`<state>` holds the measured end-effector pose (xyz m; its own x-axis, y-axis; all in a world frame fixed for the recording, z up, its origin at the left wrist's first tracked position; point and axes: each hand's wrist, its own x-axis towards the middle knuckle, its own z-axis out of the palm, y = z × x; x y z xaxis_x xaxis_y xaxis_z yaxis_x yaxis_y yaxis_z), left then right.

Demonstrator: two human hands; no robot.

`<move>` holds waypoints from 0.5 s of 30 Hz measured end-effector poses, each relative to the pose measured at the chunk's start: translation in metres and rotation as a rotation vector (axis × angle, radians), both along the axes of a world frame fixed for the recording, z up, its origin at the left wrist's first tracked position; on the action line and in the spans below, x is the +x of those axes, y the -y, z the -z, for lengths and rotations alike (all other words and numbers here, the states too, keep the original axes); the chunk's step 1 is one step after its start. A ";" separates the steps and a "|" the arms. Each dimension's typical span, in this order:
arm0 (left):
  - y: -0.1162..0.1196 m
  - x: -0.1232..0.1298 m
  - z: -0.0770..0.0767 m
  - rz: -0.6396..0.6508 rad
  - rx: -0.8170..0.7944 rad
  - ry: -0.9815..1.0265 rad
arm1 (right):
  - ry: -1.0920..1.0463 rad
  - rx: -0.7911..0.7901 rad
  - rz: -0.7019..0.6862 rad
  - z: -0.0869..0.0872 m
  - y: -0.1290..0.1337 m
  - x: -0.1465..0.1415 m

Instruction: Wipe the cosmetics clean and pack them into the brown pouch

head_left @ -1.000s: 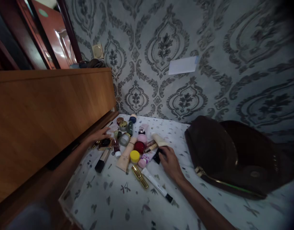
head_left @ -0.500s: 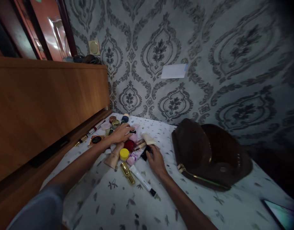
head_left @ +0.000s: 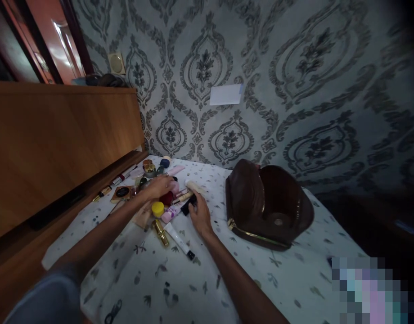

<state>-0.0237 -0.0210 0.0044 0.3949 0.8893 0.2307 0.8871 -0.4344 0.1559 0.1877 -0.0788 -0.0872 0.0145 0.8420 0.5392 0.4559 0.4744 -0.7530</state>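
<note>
My left hand (head_left: 159, 185) lies over the back of a cosmetics pile, fingers stretched out beside a round pink item (head_left: 174, 187). It partly hides a dark red round item (head_left: 167, 198) and a beige tube (head_left: 142, 217). At the pile's right edge, my right hand (head_left: 200, 217) has its fingers extended and its thumb against a flat black item (head_left: 188, 205). A cream-coloured tube (head_left: 194, 186) lies just past its fingertips. Between my hands are a yellow-lidded jar (head_left: 157, 209) and a pink-and-purple tube (head_left: 169, 214). Nearer me lie a gold lipstick tube (head_left: 160, 233) and a white tube (head_left: 178, 240) with a black cap.
An open brown bag (head_left: 242, 211) stands right of the pile on the patterned sheet (head_left: 183, 297). Jars (head_left: 149, 169), a compact (head_left: 122, 192) and other cosmetics sit at the back left. A wooden panel (head_left: 65, 148) bounds the left; a papered wall (head_left: 207, 121) rises behind.
The view has turned right, so everything appears further left. My left hand has drawn back slightly, and a pink tube behind it shows more clearly. My right hand stays by the black item.
</note>
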 end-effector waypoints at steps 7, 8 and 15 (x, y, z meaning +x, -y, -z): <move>0.007 0.017 0.016 0.073 -0.056 0.031 | -0.188 -0.088 0.052 -0.007 0.000 0.003; 0.007 0.018 0.014 0.082 -0.058 0.039 | -0.204 -0.101 0.073 -0.009 0.001 0.004; 0.045 0.015 0.004 -0.009 0.019 0.112 | -0.213 -0.142 0.166 -0.011 0.000 0.010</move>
